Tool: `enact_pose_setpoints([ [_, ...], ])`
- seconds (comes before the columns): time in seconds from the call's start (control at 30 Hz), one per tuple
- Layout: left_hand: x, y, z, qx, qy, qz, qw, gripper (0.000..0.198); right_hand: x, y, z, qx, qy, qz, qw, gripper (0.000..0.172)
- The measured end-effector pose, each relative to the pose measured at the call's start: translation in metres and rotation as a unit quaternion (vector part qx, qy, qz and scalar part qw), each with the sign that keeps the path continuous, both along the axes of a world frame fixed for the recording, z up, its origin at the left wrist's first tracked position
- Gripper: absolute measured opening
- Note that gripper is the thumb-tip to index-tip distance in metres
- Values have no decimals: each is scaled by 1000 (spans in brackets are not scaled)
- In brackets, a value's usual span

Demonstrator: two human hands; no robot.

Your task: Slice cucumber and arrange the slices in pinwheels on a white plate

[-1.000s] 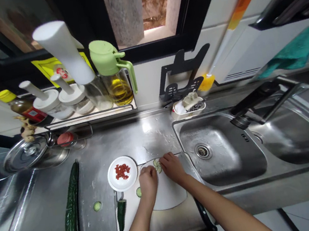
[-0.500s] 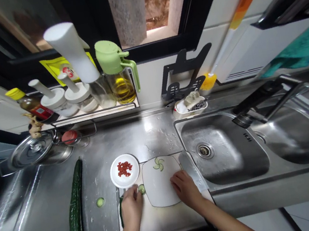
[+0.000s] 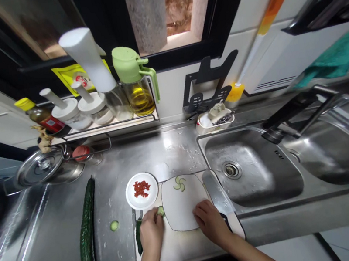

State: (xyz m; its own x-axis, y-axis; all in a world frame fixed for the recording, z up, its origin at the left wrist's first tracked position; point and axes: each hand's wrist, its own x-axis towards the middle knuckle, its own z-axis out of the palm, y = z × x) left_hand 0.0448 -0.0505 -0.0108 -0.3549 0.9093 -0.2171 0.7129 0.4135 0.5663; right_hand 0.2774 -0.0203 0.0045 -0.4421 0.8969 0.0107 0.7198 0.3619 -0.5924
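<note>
A white squarish plate (image 3: 182, 211) lies on the cutting board (image 3: 171, 254). Near its far edge, thin cucumber slices (image 3: 179, 184) form a curved pinwheel. My left hand (image 3: 152, 233) is closed at the plate's left side, its fingertips on a cucumber slice (image 3: 161, 211). A piece of dark green cucumber (image 3: 139, 236) lies partly behind that hand. My right hand (image 3: 212, 224) rests over the plate's right edge, fingers curled together; whatever they hold is hidden. Beside it, a kitchen knife (image 3: 218, 193) lies on the board, its handle partly covered by the hand.
A round white plate (image 3: 144, 206) of chopped red bits stands behind the left hand. On the steel counter lie a whole cucumber (image 3: 89, 228) and a cucumber end (image 3: 114, 225). The sink (image 3: 253, 166) is at right; a condiment shelf (image 3: 108, 127) is at the back left.
My left hand has shifted slightly right, its fingertips now on the cucumber slice. My right hand stays by the plate's right edge. The whole view has swung a little.
</note>
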Motion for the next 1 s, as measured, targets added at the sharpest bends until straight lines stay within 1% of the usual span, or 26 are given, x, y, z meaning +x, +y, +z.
enact_pose_setpoints([
  [0.1, 0, 3, 0, -4, -10, 20, 1000, 20, 0, -1, -2, 7, 1, -1, 1000, 17],
  [0.23, 1, 8, 2, -8, -16, 33, 999, 20, -1, -2, -5, 15, -5, 1, 1000, 16],
  [0.37, 1, 11, 5, 3, -21, 35, 999, 17, -3, -2, -6, 12, 8, 0, 1000, 15],
  [0.53, -6, 7, 7, 15, -54, 27, 998, 14, -9, 0, -8, -12, 27, -4, 1000, 15],
  [0.67, -7, 5, 16, 9, -122, 9, 992, 15, -21, 5, -8, -34, 72, 15, 997, 18],
  [0.77, 0, 8, 28, 6, -192, -11, 981, 16, -33, 13, -6, -42, 131, 37, 990, 30],
  [0.83, 7, 11, 35, 4, -243, -15, 970, 17, -40, 19, -2, -58, 161, 36, 985, 37],
  [0.9, 13, 15, 38, 0, -301, -10, 954, 17, -45, 25, 2, -90, 180, 17, 979, 35],
  [1.0, 21, 21, 37, -20, -391, 17, 920, 20, -46, 30, 10, -167, 183, -23, 968, 19],
])
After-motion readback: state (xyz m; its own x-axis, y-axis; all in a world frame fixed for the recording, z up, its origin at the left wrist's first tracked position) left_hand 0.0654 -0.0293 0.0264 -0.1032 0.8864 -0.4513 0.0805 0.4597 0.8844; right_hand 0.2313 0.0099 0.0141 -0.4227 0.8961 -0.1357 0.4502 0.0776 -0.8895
